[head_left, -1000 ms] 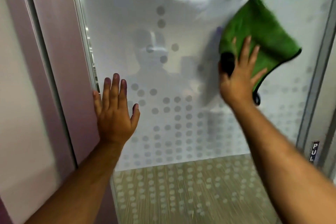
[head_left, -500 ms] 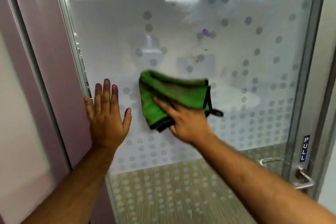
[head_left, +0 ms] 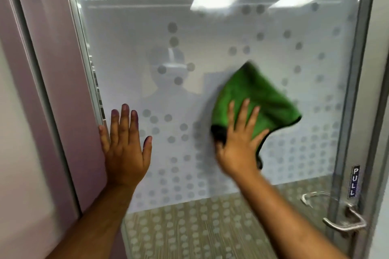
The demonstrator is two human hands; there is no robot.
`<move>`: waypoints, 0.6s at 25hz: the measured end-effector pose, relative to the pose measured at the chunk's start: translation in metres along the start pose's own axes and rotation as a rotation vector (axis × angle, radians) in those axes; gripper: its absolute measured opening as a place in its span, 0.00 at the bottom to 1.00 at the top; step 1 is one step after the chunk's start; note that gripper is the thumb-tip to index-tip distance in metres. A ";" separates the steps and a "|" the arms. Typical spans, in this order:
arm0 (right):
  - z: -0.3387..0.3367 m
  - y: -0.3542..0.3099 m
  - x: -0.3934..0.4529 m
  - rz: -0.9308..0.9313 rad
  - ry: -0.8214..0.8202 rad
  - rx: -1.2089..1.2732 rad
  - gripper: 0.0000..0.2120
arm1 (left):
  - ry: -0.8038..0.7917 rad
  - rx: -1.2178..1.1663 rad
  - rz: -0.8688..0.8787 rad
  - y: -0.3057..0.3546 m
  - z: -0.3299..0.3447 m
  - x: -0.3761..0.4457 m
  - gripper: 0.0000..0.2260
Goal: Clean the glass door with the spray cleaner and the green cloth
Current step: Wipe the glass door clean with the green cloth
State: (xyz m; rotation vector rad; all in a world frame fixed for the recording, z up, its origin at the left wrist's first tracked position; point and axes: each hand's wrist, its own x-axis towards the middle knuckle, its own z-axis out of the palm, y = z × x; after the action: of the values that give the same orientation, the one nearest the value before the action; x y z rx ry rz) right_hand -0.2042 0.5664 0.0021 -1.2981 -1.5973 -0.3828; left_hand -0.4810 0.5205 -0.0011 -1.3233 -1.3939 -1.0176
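The glass door [head_left: 210,38] fills the view, frosted and covered with grey dots. My right hand [head_left: 239,143] presses the green cloth [head_left: 259,99] flat against the glass, right of centre, fingers spread over its lower part. The cloth has a dark edge and is blurred by motion. My left hand [head_left: 126,143] rests flat on the glass near the door's left edge, fingers apart and holding nothing. No spray cleaner is in view.
A metal lever handle [head_left: 345,223] sits at the lower right, under a "PULL" label [head_left: 355,181] on the door frame. A mauve wall panel [head_left: 52,69] stands to the left. Carpeted floor shows through the lower glass.
My right hand swept the cloth from the upper right down to the middle left, then back to the right of centre. My left hand has stayed on the glass.
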 end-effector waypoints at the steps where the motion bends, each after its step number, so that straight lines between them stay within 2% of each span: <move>1: 0.015 -0.007 -0.040 -0.059 -0.069 -0.080 0.49 | 0.004 -0.001 -0.002 0.000 0.001 0.000 0.33; 3: 0.032 -0.014 -0.076 -0.134 -0.129 -0.138 0.50 | 0.007 0.003 -0.008 0.000 0.002 0.000 0.33; 4: 0.029 -0.016 -0.067 -0.162 -0.137 -0.108 0.50 | 0.005 0.005 -0.010 0.000 0.002 -0.001 0.33; 7: 0.001 -0.008 0.021 -0.266 0.021 -0.137 0.46 | -0.001 -0.003 -0.009 -0.002 0.003 -0.002 0.33; 11: -0.065 0.027 0.161 -0.115 0.208 -0.170 0.42 | -0.004 -0.005 -0.003 -0.002 0.004 -0.003 0.34; 15: -0.077 0.060 0.191 0.081 0.342 -0.025 0.38 | -0.007 -0.002 0.008 -0.005 0.006 -0.004 0.34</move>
State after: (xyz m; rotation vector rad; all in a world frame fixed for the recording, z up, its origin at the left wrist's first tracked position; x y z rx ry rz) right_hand -0.0994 0.6366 0.1760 -1.2371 -1.2536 -0.5444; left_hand -0.4865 0.5249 -0.0063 -1.3348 -1.3921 -1.0098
